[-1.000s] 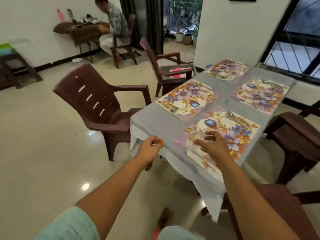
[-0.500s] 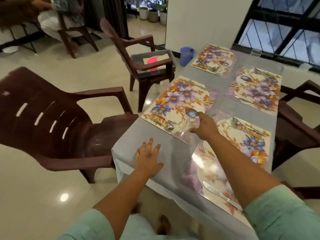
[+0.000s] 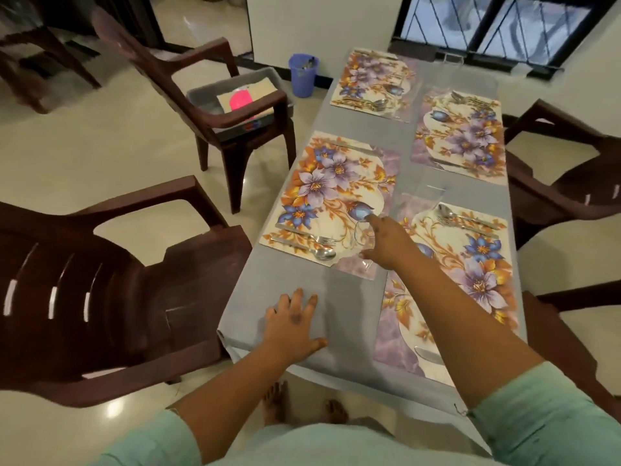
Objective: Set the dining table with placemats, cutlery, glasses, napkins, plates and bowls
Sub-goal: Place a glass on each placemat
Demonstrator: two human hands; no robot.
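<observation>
Right hand reached farther, grip around glass, left hand flat

Placemats glossy, laminated-looking; tablecloth matt grey cloth; chairs moulded brown plastic; cutlery shiny metal; floor polished.

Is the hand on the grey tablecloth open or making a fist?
Open. The left hand lies flat on the tablecloth, fingers spread.

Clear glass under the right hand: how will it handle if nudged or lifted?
The glass looks thin and transparent, so probably fragile and light. It appears taller than wide, so a sideways push may tip it. The right hand holds it on the placemat.
</observation>
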